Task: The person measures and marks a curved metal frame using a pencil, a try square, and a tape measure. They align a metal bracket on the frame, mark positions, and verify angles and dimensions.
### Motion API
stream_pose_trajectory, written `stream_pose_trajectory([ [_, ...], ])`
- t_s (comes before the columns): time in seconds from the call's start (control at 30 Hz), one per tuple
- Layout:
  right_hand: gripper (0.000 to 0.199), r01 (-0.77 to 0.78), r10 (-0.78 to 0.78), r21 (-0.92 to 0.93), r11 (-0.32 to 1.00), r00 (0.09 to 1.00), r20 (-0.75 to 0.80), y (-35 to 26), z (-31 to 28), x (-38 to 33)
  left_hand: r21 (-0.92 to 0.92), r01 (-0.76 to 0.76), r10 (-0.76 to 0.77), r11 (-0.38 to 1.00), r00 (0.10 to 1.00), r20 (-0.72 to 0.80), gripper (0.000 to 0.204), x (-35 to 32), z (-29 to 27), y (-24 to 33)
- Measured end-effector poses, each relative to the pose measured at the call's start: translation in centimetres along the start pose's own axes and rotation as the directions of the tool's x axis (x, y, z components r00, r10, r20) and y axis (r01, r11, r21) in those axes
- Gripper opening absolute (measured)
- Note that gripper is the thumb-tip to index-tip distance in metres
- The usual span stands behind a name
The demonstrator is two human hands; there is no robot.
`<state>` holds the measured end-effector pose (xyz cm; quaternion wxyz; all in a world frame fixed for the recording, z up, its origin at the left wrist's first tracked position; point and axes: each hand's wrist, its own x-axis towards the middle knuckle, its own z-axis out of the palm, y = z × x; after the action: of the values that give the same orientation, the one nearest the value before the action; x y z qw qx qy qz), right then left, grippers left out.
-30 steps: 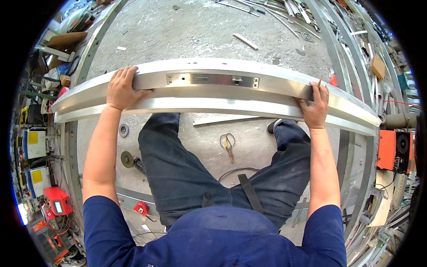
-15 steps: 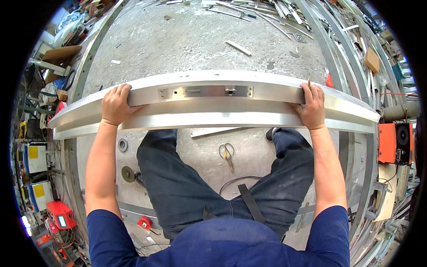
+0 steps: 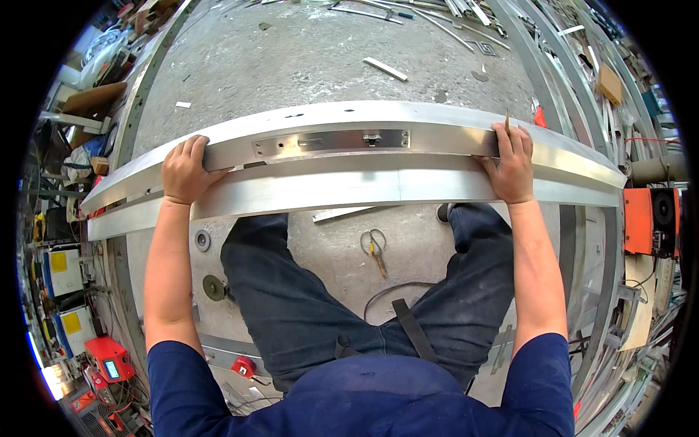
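A long silvery metal profile lies across in front of me, with a lock plate set in its near side and dark cut-outs on top. Close along its near side runs a second metal profile; a narrow gap between them shows toward the left. My left hand grips the far profile left of the lock plate, fingers over the top and thumb on the near side. Right of the plate, my right hand holds the same profile likewise. A thin, pencil-like stick rises by the right fingers.
Steel frame rails run away from me at both sides. On the floor between my legs lie scissors. A grinder disc and a red tape measure are at left, an orange machine at right. Scrap strips lie beyond.
Both hands have shifted the far profile slightly away and turned it, so more of its top shows. A gap to the near profile has widened at the left. The view has moved a little.
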<state>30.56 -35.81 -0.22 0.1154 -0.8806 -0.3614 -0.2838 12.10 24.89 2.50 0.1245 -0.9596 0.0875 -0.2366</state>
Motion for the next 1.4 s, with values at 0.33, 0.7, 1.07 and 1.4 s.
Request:
stream_pose_trajectory([
  [0.33,0.071,-0.008,0.008,0.046,0.999,1.0,0.013,0.3,-0.1,-0.3,-0.246,0.43,-0.078,0.869,0.61,0.788,0.12,8.2,-4.8,0.2],
  [0.7,0.07,0.003,-0.002,0.12,0.993,1.0,-0.009,-0.1,-0.8,0.1,-0.374,0.698,0.242,0.61,0.286,0.927,0.144,13.4,-0.2,0.5],
  [1.07,0.066,-0.001,0.008,0.151,0.988,0.999,-0.041,-0.5,-1.1,0.6,-0.271,0.168,0.044,0.948,0.772,0.634,0.1,7.8,-5.4,3.1],
  [1.4,0.069,-0.003,0.01,0.171,0.985,0.999,-0.038,-0.2,-1.0,0.1,-0.134,-0.054,0.074,0.989,0.987,0.145,0.078,0.0,-2.1,0.4],
])
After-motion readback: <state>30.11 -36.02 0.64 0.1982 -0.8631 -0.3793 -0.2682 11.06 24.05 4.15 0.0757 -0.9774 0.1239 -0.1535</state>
